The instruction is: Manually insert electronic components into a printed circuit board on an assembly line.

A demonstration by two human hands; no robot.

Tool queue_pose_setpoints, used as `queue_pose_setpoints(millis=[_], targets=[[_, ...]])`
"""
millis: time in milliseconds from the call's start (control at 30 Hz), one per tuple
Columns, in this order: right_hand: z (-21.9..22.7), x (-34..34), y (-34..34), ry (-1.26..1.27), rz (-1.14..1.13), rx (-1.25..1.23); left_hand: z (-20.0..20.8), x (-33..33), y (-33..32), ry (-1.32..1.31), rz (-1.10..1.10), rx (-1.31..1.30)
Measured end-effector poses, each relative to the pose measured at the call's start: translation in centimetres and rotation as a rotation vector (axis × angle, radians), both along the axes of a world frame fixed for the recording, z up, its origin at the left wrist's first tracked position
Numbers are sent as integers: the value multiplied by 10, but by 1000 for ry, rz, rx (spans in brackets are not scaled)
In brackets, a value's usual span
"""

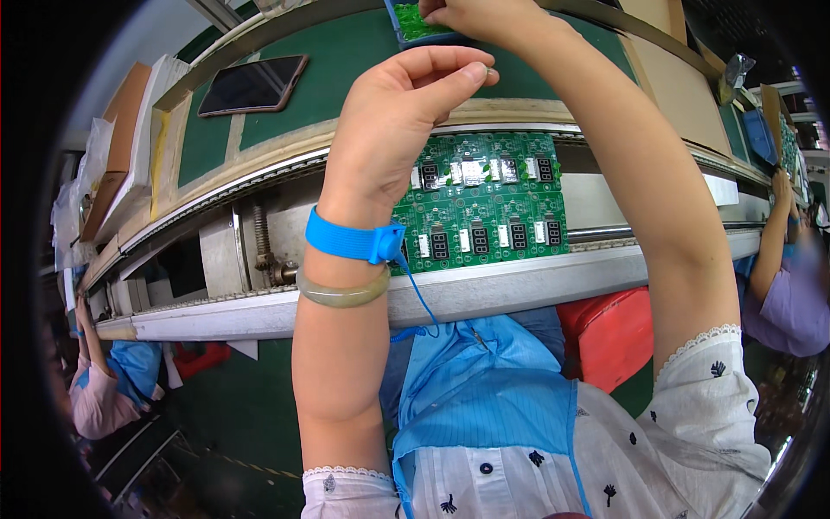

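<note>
My left hand (393, 112) is raised above the far edge of a green circuit board panel (475, 212). Its thumb and forefinger are pinched together on something too small to name. A blue wrist strap (346, 235) with a cord and a stone-like bangle (344, 290) circle that wrist. At the top edge, my right hand (471, 12) dips its closed fingers into a blue bin (400, 35) of small green parts (418, 22); what they grip is hidden. Black digit displays, white connectors and a few small green parts stand on the panel, which is partly covered by my left forearm.
The panel lies between the metal rails (484, 290) of a conveyor. A phone (253, 85) rests on the green surface beyond it, left. Cardboard (683, 73) lies far right. A red seat (608, 333) is below the rail. Other people (791, 298) sit at both sides.
</note>
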State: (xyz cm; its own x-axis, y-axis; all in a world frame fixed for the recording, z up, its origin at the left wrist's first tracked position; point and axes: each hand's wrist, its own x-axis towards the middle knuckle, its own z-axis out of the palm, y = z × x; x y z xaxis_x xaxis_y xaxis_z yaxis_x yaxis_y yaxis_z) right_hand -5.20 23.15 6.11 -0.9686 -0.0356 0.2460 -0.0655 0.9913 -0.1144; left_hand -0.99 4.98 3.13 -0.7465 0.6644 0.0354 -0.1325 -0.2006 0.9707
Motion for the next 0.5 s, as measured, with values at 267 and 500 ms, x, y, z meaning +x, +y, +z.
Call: queue_pose_setpoints(millis=[267,500], targets=[[9,40,12,225,69,-543,-4,1,3,19,6,-46],[-23,139,53,-4,102,-1128,-8,5,4,49,-24,-64]])
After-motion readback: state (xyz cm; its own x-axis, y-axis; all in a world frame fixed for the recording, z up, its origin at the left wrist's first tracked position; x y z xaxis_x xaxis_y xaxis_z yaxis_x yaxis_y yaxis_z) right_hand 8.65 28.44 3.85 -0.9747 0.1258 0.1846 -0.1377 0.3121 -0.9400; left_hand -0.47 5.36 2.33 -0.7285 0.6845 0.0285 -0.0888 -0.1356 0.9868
